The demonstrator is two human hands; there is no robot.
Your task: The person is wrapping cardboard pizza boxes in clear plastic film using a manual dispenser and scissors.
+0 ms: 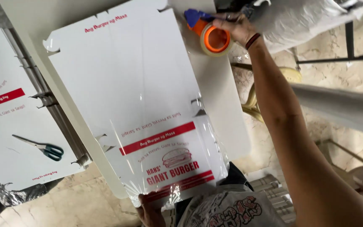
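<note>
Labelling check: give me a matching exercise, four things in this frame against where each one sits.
Things:
1. tape dispenser
2. scissors
3. flat carton
4. left hand

Places:
A. lying on the stack at far left
B. gripping the carton's near edge
C. in the right hand, at the far end
D. spread flat on the white table

Pairs: 1-C, 2-A, 3-D, 4-B

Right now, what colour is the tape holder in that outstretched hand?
Orange, with a blue part at its far end, seen in the head view: tape holder in the right hand.
</note>
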